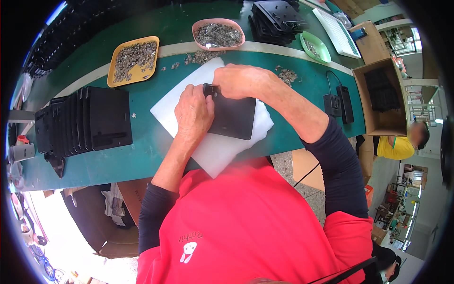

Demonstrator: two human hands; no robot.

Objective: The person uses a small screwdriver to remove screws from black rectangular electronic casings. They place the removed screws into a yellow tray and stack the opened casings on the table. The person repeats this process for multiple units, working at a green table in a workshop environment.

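Observation:
A flat black plastic panel (232, 118) lies on a white foam sheet (215, 154) in front of me. My left hand (194, 111) is closed on the panel's left side, its fingertips by the upper left corner. Just beyond that corner, my right hand (242, 81) is curled in a fist-like pinch at the panel's far edge. Whatever its fingers hold is hidden. Small metal pieces (204, 57) lie loose past the sheet's far corner, and another small heap (286, 75) lies beyond my right forearm.
A yellow tray (111, 75), a pink bowl (218, 48) and a green dish (323, 56) hold small metal parts. Black panels (111, 118) stand stacked at left; more black parts (276, 19) lie at the back. Black adapters (346, 104) and a cardboard box (378, 124) are at right.

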